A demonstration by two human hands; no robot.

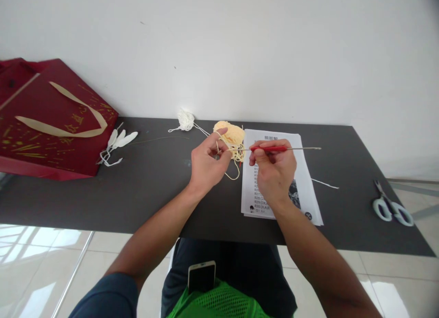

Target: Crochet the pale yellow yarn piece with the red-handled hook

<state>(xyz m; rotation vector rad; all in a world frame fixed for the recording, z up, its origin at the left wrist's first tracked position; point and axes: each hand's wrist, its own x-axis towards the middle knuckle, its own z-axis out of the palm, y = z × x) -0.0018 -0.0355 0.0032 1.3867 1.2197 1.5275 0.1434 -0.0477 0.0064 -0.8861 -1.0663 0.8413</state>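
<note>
A pale yellow crocheted yarn piece (230, 134) was held above the dark grey table (144, 194), pinched between thumb and fingers of the left hand (206, 164), with a loose yellow strand looped below it. A thin metal crochet hook with a red handle (278, 148) was gripped pencil-fashion by the closed fingers of the right hand (273, 171), lying nearly level with one end at the yarn piece. The exact stitch entered could not be told.

Judgement: the stitch would be worked best with the strand kept taut over the left fingers and the hook moved in short strokes, so the loop was not dropped.

A printed white instruction sheet (302, 190) lay under the right hand. A small white yarn tangle (185, 120) sat near the wall, white petal-shaped pieces (118, 142) beside a dark red gift bag (51, 121) at left, and pale-handled scissors (391, 208) near the right edge. Open tabletop was noted between the left hand and the bag. The near table edge ran just below both wrists.
</note>
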